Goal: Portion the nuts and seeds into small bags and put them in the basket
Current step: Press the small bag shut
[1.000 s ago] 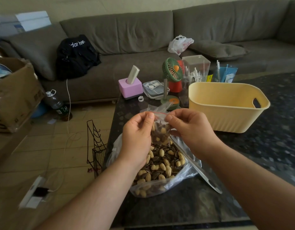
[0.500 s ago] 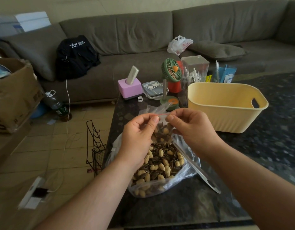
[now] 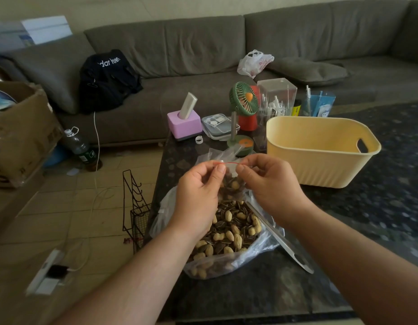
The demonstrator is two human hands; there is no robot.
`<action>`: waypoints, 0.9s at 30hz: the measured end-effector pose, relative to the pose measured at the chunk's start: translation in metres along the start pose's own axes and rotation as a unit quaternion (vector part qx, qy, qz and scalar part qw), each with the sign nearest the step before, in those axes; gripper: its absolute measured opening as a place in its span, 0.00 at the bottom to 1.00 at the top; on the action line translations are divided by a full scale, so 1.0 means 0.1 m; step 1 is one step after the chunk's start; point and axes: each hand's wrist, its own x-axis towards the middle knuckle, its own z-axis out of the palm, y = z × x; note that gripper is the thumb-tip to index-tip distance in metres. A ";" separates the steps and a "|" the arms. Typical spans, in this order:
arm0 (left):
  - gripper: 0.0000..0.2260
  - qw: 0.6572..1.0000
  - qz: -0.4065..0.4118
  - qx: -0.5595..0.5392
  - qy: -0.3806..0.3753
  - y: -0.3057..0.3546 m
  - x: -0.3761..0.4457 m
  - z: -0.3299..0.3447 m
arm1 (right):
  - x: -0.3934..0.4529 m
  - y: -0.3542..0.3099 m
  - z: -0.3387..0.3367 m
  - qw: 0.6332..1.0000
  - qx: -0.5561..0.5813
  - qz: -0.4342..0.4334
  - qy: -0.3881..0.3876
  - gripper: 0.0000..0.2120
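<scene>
A small clear zip bag [image 3: 231, 184] with a red seal strip hangs over the big bag, partly filled with peanuts and sunflower seeds. My left hand [image 3: 198, 191] pinches the left end of its top edge. My right hand [image 3: 269, 181] pinches the right end. Below them a large open plastic bag [image 3: 229, 233] of mixed nuts and seeds lies on the dark table. A metal scoop [image 3: 280, 240] rests with its head in that bag, its handle pointing to the lower right. The yellow basket [image 3: 320, 170] stands to the right, and nothing shows inside it.
Behind the hands stand a pink tissue box [image 3: 184, 123], a green desk fan [image 3: 243, 106], a clear lidded tray [image 3: 218, 124] and clear pen holders [image 3: 277, 97]. A black wire rack [image 3: 135, 207] stands by the table's left edge. A grey sofa [image 3: 203, 55] runs along the back.
Both hands have lifted the small bag's top edge and drawn it straight between them, so the red seal strip now shows between the fingertips.
</scene>
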 end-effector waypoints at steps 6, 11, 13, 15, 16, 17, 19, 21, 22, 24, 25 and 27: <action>0.06 1.000 0.007 -0.020 -0.009 0.03 -0.03 0.03 | -0.01 0.00 -0.01 0.999 0.004 -0.019 -0.026 0.02; 0.06 1.000 0.007 -0.016 -0.015 0.05 -0.04 0.02 | -0.01 0.00 0.01 0.999 -0.026 -0.039 -0.005 0.02; 0.06 1.000 0.005 -0.019 -0.022 0.06 -0.04 0.02 | -0.01 0.01 0.01 0.998 -0.035 -0.044 0.002 0.03; 0.06 0.999 -0.001 -0.026 -0.030 0.07 -0.05 0.04 | -0.01 0.02 0.01 0.998 -0.043 -0.049 0.010 0.04; 0.06 0.999 -0.003 -0.027 -0.032 0.08 -0.05 0.04 | 0.00 0.02 0.01 0.998 -0.042 -0.048 0.011 0.04; 0.06 0.999 -0.004 -0.028 -0.032 0.08 -0.05 0.05 | 0.00 0.02 0.00 0.998 -0.040 -0.049 0.010 0.04; 0.07 0.999 -0.001 -0.029 -0.029 0.09 -0.05 0.06 | 0.01 0.02 -0.01 0.998 -0.037 -0.051 0.000 0.02; 0.09 0.999 0.008 -0.034 -0.026 0.09 -0.03 0.05 | 0.02 0.02 -0.02 0.998 -0.039 -0.056 -0.017 0.02; 0.10 0.999 0.009 -0.035 -0.025 0.09 -0.03 0.04 | 0.03 0.02 -0.02 0.997 -0.047 -0.059 -0.023 0.02; 0.09 0.999 0.003 -0.028 -0.029 0.08 -0.03 0.04 | 0.03 0.01 -0.02 0.995 -0.065 -0.068 -0.031 0.04; 0.08 0.999 0.001 -0.023 -0.034 0.07 -0.03 0.04 | 0.03 0.01 -0.01 0.994 -0.072 -0.072 -0.031 0.04; 0.07 0.999 -0.002 -0.014 -0.042 0.07 -0.03 0.03 | 0.04 0.01 -0.02 0.994 -0.081 -0.070 -0.029 0.04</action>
